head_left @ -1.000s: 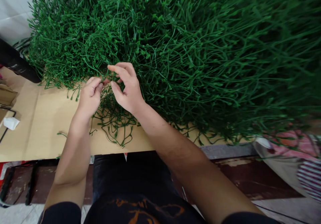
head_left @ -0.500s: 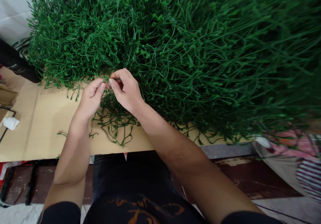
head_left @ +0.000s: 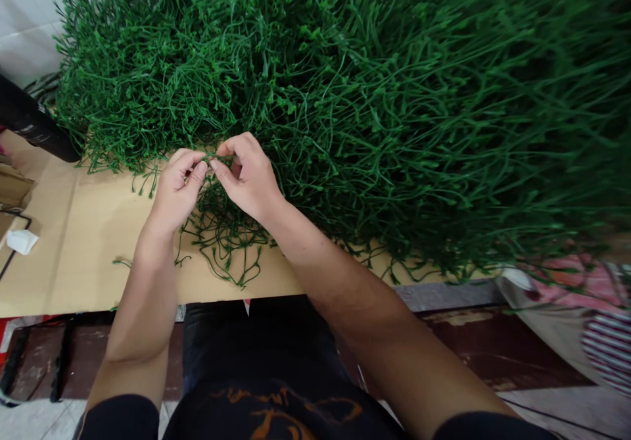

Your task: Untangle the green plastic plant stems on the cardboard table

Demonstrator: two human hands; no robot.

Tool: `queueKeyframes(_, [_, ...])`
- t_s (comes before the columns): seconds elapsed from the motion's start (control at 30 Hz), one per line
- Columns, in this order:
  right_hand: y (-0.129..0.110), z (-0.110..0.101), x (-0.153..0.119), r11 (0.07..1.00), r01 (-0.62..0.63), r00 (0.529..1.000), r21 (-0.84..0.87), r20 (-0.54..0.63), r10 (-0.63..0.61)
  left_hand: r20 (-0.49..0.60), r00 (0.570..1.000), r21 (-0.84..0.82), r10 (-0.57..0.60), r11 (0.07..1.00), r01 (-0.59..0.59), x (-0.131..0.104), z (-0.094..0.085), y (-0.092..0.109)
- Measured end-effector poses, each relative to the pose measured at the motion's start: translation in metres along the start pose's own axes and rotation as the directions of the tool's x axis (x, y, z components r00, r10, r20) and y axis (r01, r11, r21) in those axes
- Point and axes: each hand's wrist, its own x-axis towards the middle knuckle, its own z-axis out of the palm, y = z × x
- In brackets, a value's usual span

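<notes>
My left hand (head_left: 178, 185) and my right hand (head_left: 250, 175) meet above the front edge of a big heap of green plastic stems (head_left: 315, 91). Both hands are closed in a pinch on a small green stem (head_left: 211, 156), its tip showing between the fingertips; the rest of it is mostly hidden by the fingers. Below the hands a loose tangle of darker green stems (head_left: 231, 246) lies on the cardboard-covered table (head_left: 108, 229). The heap's stems are long and thin with small branched ends.
A black cylinder (head_left: 34, 121) leans in at the left edge, near a crumpled white piece (head_left: 22, 241) and a cardboard box (head_left: 14, 183). At the lower right are pink cloth (head_left: 579, 279) and striped fabric (head_left: 608, 351). A white wall (head_left: 29, 25) stands behind.
The fingers of both hands have shifted slightly around the small stem, and more of it shows between them. The heap and the table things look the same.
</notes>
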Motion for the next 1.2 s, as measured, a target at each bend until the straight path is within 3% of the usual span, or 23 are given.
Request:
queueKeyframes(0.23, [-0.011,-0.003,-0.003,0.988,0.154,0.983,-0.017,0.109,-0.151,0.114,0.992,-0.022,-0.051,0.998,0.054,-0.002,-0.003,-0.006])
queueKeyframes(0.37, [-0.007,-0.003,0.0,0.988,0.123,0.963,0.088,0.228,-0.14,0.163,0.986,-0.022,-0.034,0.999,0.038,-0.002,-0.007,-0.007])
queueKeyframes(0.47, [-0.004,-0.003,0.001,0.992,0.076,0.969,0.102,0.227,-0.098,0.118,0.993,-0.002,0.006,1.0,-0.006,-0.001,-0.008,-0.005])
queueKeyframes(0.67, [-0.004,-0.003,0.0,0.992,0.125,0.98,-0.017,0.158,-0.121,-0.02,0.993,0.135,0.116,0.984,-0.113,0.0,-0.012,-0.008])
queueKeyframes(0.97, [0.001,-0.001,0.0,0.981,0.128,0.985,-0.143,0.137,-0.109,-0.049,0.995,0.3,0.085,0.951,-0.066,-0.001,-0.007,-0.012])
queueKeyframes(1.2, [0.0,0.0,-0.001,0.977,0.126,0.981,-0.174,0.168,-0.097,-0.051,0.996,0.288,0.069,0.956,-0.051,-0.002,-0.005,-0.01])
